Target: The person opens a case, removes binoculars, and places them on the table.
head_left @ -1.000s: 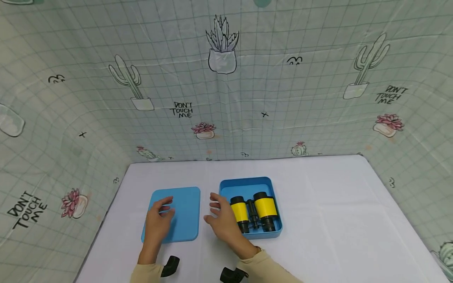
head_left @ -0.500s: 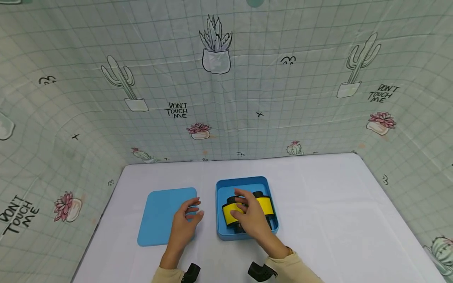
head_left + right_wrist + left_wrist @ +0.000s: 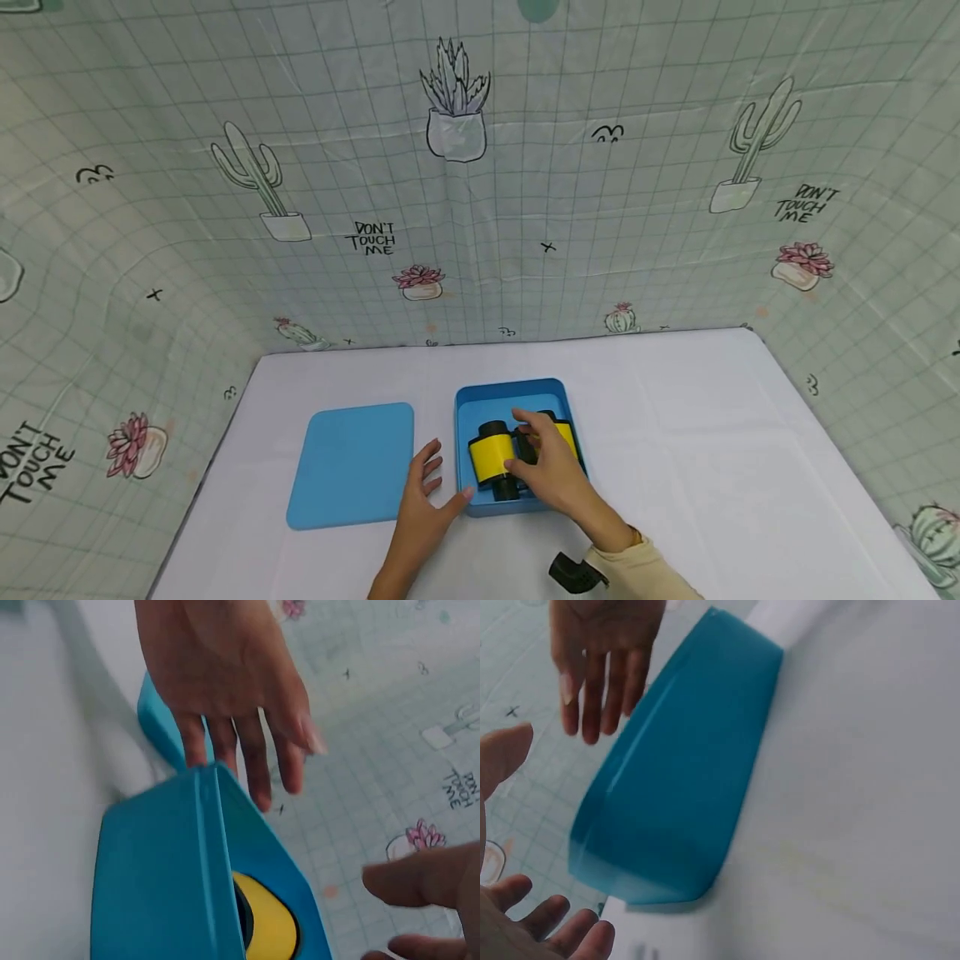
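Note:
Yellow-and-black binoculars [image 3: 491, 456] lie in a shallow blue box [image 3: 471, 396] at the middle of the table. My right hand [image 3: 558, 471] hovers over the binoculars, thumb and fingers spread apart, and covers part of their right barrel in the head view. Close by the box's left front corner is my left hand [image 3: 426, 512], its thumb tip right at the rim and its fingers loosely extended. In the left wrist view the box wall [image 3: 679, 772] stands between both hands. One yellow barrel [image 3: 270, 922] shows over the rim in the right wrist view.
A flat blue lid [image 3: 352, 467] lies on the white-covered table [image 3: 675, 467] left of the box. Behind and beside the table hangs a grid-patterned curtain [image 3: 337, 125] with cactus drawings. A black wrist mount [image 3: 573, 573] sits at the right sleeve.
Both hands have moved right: the left from over the lid to the box's left side, the right from the box's left edge to over the binoculars. The view has shifted slightly.

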The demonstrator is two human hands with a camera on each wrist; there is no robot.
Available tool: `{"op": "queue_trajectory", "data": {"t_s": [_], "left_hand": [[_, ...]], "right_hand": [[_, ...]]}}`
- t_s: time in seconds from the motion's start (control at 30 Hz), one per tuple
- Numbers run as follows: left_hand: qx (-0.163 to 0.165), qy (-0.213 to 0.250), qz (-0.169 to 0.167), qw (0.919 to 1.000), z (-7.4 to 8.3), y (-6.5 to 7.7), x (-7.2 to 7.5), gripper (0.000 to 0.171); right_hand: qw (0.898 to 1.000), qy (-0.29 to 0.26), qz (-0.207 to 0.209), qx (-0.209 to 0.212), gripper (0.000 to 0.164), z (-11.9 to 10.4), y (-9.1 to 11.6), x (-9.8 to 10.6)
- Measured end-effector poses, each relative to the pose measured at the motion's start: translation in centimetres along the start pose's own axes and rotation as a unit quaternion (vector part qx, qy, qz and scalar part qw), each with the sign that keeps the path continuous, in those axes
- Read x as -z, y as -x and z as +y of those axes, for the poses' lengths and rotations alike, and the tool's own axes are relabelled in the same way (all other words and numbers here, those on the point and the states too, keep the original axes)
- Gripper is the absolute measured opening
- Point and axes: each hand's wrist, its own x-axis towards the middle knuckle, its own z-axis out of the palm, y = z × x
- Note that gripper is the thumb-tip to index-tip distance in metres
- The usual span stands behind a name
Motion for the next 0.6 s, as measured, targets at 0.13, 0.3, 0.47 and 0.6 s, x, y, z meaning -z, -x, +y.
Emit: {"op": "queue_trajectory", "data": {"t_s": [0.13,0.3,0.47,0.6], "left_hand": [[0.021,-0.009,-0.022,0.9995,-0.3,0.7,-0.8,0.093],[0.032,-0.027,-0.032,0.9986,-0.5,1.1,-1.6,0.105],[0.019,-0.027,-0.046,0.9984,-0.8,1.2,-2.1,0.107],[0.003,-0.021,-0.049,0.9986,-1.2,1.1,-2.3,0.105]], "right_hand": [[0.998,0.053,-0.037,0.007,0.07,0.4,-0.2,0.4],[0.991,0.102,-0.081,0.025,0.08,0.8,-0.5,1.0],[0.981,0.148,-0.12,0.048,0.087,1.3,-0.7,1.4],[0.973,0.174,-0.138,0.066,0.09,1.8,-0.9,1.6]]}}
